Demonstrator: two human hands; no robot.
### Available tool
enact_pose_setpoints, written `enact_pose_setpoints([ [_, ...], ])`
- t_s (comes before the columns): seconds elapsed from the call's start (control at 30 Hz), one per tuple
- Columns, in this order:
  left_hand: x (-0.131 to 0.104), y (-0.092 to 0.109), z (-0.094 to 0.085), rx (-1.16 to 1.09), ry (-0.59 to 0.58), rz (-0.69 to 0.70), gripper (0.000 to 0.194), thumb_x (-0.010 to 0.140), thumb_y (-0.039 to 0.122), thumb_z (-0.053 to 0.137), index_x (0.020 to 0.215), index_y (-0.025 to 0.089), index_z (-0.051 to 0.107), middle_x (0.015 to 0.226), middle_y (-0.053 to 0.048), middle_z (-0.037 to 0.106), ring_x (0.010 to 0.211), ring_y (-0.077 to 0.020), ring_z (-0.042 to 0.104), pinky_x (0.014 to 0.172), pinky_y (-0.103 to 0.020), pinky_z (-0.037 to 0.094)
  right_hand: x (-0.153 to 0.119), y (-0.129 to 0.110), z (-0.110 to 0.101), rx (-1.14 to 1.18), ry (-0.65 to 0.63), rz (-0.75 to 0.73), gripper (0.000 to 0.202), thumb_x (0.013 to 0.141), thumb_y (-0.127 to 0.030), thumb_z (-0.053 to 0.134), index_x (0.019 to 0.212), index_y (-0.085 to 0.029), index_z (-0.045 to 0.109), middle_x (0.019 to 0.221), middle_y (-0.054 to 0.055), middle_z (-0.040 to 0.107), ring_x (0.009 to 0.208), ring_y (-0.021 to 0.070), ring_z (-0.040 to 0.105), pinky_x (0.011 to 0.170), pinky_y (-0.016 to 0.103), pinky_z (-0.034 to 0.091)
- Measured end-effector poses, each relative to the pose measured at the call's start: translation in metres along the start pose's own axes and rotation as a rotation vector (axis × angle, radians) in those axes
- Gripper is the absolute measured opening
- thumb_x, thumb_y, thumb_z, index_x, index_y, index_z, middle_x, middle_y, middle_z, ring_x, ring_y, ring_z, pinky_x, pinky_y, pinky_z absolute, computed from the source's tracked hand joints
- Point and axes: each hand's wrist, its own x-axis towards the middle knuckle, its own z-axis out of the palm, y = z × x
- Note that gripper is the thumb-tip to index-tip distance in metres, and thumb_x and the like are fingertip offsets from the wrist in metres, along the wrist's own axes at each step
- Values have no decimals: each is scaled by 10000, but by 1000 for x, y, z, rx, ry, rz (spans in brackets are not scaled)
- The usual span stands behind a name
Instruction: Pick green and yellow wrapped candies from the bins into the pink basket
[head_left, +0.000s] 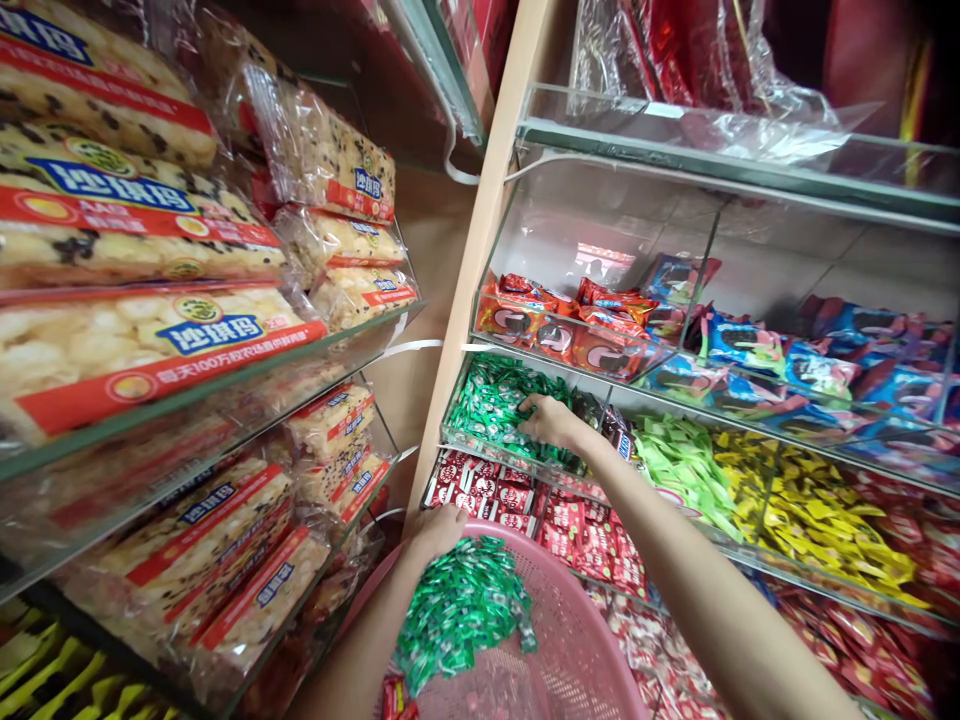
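Observation:
Green-wrapped candies point(491, 405) fill a clear shelf bin at the centre. My right hand point(551, 420) reaches into that bin, its curled fingers touching the candies at the right side; whether anything is between them is hidden. A pink plastic basket point(592, 640) stands below, with a heap of green candies point(465, 600) and a few red packets in its bottom. My left hand point(439, 530) rests at the basket's upper left rim; its fingertips are partly hidden, and its grip is not clear.
Packaged pastries point(217, 330) fill the glass shelves at left. Right of the green bin lie light green point(682, 465) and yellow packets point(817, 500). Red and blue packets point(750, 340) sit on the shelf above. A wooden post point(472, 260) divides the shelves.

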Motion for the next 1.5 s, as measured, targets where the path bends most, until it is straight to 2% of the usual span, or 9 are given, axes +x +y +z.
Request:
enact_pose_setpoints([
  [0.1,0,-1,0,-4,-1,-8,540,833,482,185,956,202,631,989,-112,645,937,-271,586,776,-348,426,-4,-9,-7,-315,140,-75,240,708,-166,541,945,-166,572,787,71,627,770,182,579,620,238,379],
  [0.2,1,-2,2,2,2,-4,542,834,479,182,961,201,630,995,-112,643,940,-269,585,781,-348,424,-7,-19,-8,-394,126,-135,159,728,-236,547,869,-194,608,849,68,625,811,184,579,641,235,375],
  [0.33,3,-4,5,15,4,1,533,836,461,183,963,198,628,1008,-120,638,942,-268,585,780,-350,423,-3,-23,6,-379,17,-109,288,657,-389,640,871,-197,624,893,70,621,844,192,567,656,235,381],
  [0.47,3,-3,4,18,6,3,524,835,459,185,961,207,627,1003,-112,641,937,-263,588,772,-346,427,2,-17,17,-321,2,-96,361,591,-341,690,910,-184,628,918,82,616,867,205,552,667,244,380],
  [0.73,3,-2,3,8,-5,-5,536,839,464,182,983,196,623,1007,-109,639,943,-253,583,764,-328,426,3,3,2,-140,20,-152,181,638,-214,625,805,-144,629,724,7,604,685,121,535,611,203,394],
  [0.83,4,-3,4,4,1,8,534,838,464,181,966,203,628,993,-105,644,932,-260,588,753,-337,429,-2,6,-3,63,26,-163,191,642,-289,620,758,-138,602,640,-14,566,588,98,493,546,206,384],
  [0.97,4,-4,6,0,4,15,527,838,458,182,960,207,629,998,-102,643,928,-256,589,756,-336,427,-11,6,-11,341,-151,-80,324,566,-437,665,691,-153,574,569,-18,530,505,86,447,433,200,324],
  [1.23,2,-2,3,5,-14,15,544,840,466,171,964,199,629,1010,-108,638,937,-259,584,769,-345,423,-12,4,-5,86,-232,-36,222,467,-308,721,545,-151,584,485,-37,496,500,91,413,469,220,322],
  [1.5,1,-1,2,6,-9,10,533,840,450,174,953,202,632,983,-110,645,928,-268,588,758,-343,426,-4,10,-22,145,-159,-156,308,508,-239,699,795,-146,638,580,-42,529,547,94,451,517,210,362],
])
